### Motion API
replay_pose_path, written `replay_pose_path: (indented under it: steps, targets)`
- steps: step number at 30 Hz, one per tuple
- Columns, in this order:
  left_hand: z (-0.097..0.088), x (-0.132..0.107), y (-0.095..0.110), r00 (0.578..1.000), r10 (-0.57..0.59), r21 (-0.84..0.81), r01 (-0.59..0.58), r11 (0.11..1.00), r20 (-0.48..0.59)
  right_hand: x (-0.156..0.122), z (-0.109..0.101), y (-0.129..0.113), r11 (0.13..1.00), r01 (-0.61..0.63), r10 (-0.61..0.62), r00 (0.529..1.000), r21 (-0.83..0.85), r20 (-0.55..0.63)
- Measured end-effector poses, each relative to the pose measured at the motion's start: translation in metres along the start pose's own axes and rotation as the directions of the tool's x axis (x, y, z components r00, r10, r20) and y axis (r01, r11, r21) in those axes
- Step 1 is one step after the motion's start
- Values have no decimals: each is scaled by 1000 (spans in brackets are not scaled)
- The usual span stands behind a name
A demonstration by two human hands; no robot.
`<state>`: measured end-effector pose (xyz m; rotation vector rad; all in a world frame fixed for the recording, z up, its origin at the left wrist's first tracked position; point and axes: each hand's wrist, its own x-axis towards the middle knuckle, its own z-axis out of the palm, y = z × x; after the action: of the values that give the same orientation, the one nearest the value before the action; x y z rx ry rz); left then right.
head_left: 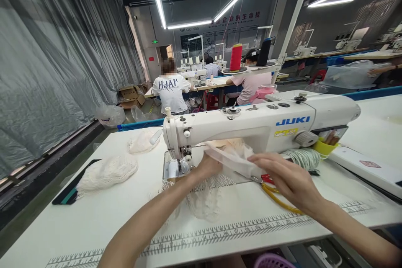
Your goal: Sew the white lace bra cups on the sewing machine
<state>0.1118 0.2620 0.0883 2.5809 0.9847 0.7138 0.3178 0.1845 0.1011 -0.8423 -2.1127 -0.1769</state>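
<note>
A white JUKI sewing machine [251, 127] stands on the white table [103, 213]. My left hand [205, 167] is closed on a strip of sheer white fabric [230, 160] just right of the needle and presser foot [185, 160]. My right hand [284, 176] pinches the other end of the same strip, fingers together, in front of the machine arm. White lace mesh [207, 197] lies under my hands on the table.
Red-handled scissors with a yellow cord [273, 190] lie under my right hand. Piles of white lace [106, 171] rest at left, a coil of white cord [304, 158] and a yellow cup [325, 146] at right. Other people sew at tables behind.
</note>
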Motion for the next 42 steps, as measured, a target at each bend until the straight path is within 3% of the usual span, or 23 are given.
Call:
replay_pose_path:
  steps: [3,4,5,7,8,10,12,15,17,18,20,22,25,28,31,33,36,38,40,42]
  targets:
    - [-14,-32,19,996,-26,-328,53,943,87,-14,-9,-25,994,107,-108,994,7,31]
    - [-19,-44,25,986,-40,-603,132,786,163,-18,-11,-33,991,133,-132,990,-5,50]
    - [-24,-56,30,974,-48,-803,209,558,221,-22,-11,-42,988,155,-154,985,-19,75]
    - [-33,-78,38,949,-58,-946,313,87,309,-27,-10,-58,982,185,-180,976,-29,124]
    - [-36,-88,41,939,-72,-941,334,-51,337,-28,-8,-66,981,193,-188,971,-18,148]
    - [-40,-105,44,914,-112,-916,373,-146,390,-30,-3,-82,982,186,-188,965,26,181]
    - [-40,-121,45,884,-187,-903,427,-52,428,-31,4,-95,982,167,-182,962,88,202]
    - [-35,-144,49,834,-388,-844,495,209,393,-36,13,-111,961,144,-200,951,234,236]
    - [-34,-160,52,807,-470,-788,531,311,358,-38,19,-118,937,48,-144,955,345,261]
    - [-35,-167,55,800,-484,-770,543,334,355,-38,23,-122,922,-51,-60,961,383,271]
    - [-39,-182,60,800,-475,-745,559,365,368,-36,35,-130,868,-274,154,942,415,298]
    - [-44,-194,65,809,-455,-737,555,384,372,-29,49,-139,803,-405,257,897,437,359]
    - [-50,-210,69,822,-446,-744,536,399,353,-15,72,-152,708,-492,172,816,507,552]
    - [-56,-222,69,795,-504,-735,558,386,339,-6,87,-160,594,-629,163,704,502,691]
    - [-59,-231,65,750,-536,-709,614,347,388,-4,93,-162,580,-670,219,677,464,703]
    - [-58,-234,61,742,-527,-705,628,329,415,-4,94,-162,594,-668,232,676,449,700]
    - [-53,-236,56,746,-527,-701,625,344,406,-5,89,-166,608,-664,262,686,435,679]
    - [-51,-238,54,765,-519,-696,607,383,381,-6,81,-171,572,-672,229,681,470,696]
    - [-51,-239,55,805,-491,-681,565,466,333,-9,69,-175,468,-700,142,661,539,737]
    - [-55,-242,59,878,-392,-658,470,589,276,-12,58,-175,332,-714,101,676,616,730]
